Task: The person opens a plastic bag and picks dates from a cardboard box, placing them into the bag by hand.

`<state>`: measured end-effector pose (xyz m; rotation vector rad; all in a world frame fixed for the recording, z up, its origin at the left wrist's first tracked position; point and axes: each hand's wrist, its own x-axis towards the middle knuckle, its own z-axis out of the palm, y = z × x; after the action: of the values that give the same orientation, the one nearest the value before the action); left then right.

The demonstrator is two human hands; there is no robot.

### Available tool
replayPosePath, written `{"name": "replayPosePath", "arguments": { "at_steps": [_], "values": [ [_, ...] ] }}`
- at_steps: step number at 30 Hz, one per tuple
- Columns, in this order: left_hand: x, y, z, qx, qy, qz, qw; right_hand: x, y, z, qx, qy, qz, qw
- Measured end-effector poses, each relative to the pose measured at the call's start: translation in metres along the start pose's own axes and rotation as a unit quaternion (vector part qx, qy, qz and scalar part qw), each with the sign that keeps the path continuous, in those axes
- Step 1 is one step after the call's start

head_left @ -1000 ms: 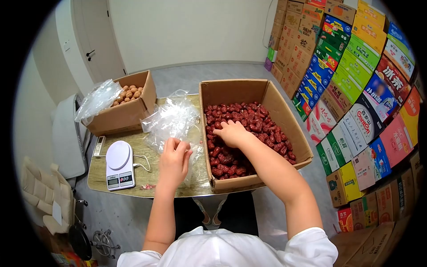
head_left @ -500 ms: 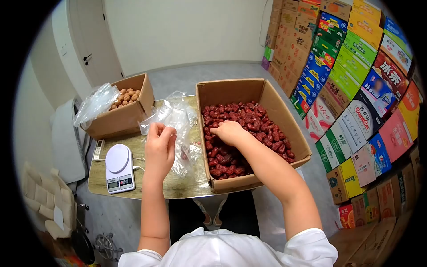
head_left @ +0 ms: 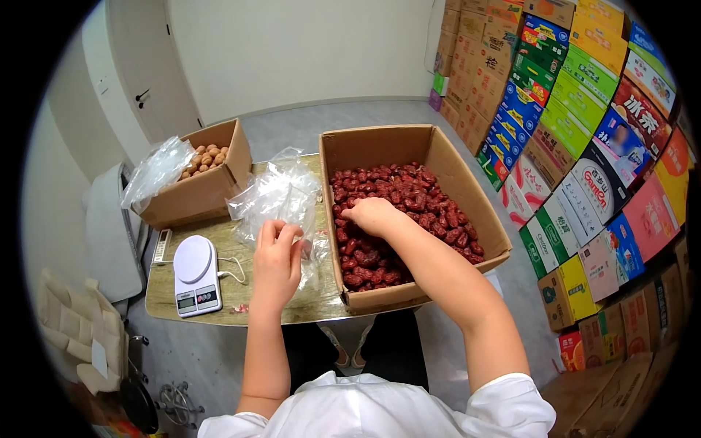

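Note:
My right hand reaches into the large cardboard box of dried red dates. Its fingers are bent and closed down on the dates at the box's left side; the fingertips are partly hidden. My left hand is raised over the table, left of that box, fingers curled and thumb turned toward them. Clear plastic film is right beside its fingertips, and they appear closed on the edge of a clear plastic bag. Behind this hand lies a crumpled pile of clear plastic bags.
A white kitchen scale with a cable stands on the table at the left. Behind it is a smaller box of walnuts, with plastic bags over its edge. Stacked cartons line the right; a beige chair stands at left.
My left hand has moved a little toward me and to the right, uncovering more of the scale's cable and small reddish bits on the table. My right hand stays among the dates, shifting slightly left.

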<state>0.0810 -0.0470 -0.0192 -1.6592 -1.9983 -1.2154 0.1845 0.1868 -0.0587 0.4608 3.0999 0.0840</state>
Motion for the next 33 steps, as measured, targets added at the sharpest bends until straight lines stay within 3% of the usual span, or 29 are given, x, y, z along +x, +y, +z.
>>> {"name": "replayPosePath", "arguments": {
  "at_steps": [14, 19, 21, 24, 26, 27, 28, 30, 33],
  "values": [
    [-0.003, 0.002, 0.006, 0.008, 0.021, 0.009, 1.000, -0.002, 0.005, -0.010, 0.080, -0.008, 0.043, 0.996],
    [-0.004, 0.003, 0.006, 0.007, 0.016, 0.003, 1.000, -0.006, 0.009, -0.023, 0.117, 0.051, 0.098, 0.987],
    [-0.005, 0.003, 0.007, 0.004, 0.017, 0.000, 1.000, -0.003, 0.017, -0.023, 0.159, 0.132, 0.097, 0.974],
    [-0.006, 0.004, 0.009, 0.000, 0.019, -0.001, 1.000, -0.002, 0.019, -0.037, 0.237, 0.309, 0.073, 0.918],
    [-0.006, 0.005, 0.009, -0.007, 0.017, -0.007, 1.000, -0.010, 0.006, -0.061, 0.391, 0.333, 0.077, 0.854],
    [-0.006, 0.005, 0.010, -0.006, 0.019, -0.007, 1.000, -0.012, 0.002, -0.072, 0.484, 0.290, 0.076, 0.822],
    [-0.005, 0.005, 0.010, -0.002, 0.021, 0.000, 1.000, -0.009, 0.000, -0.072, 0.484, 0.289, 0.072, 0.823],
    [-0.005, 0.007, 0.009, 0.006, 0.025, 0.006, 1.000, -0.007, -0.010, -0.074, 0.644, 0.283, -0.043, 0.710],
    [-0.005, 0.010, 0.007, 0.016, 0.015, -0.002, 1.000, -0.005, -0.022, -0.082, 0.651, 0.254, -0.089, 0.710]
  ]
}}
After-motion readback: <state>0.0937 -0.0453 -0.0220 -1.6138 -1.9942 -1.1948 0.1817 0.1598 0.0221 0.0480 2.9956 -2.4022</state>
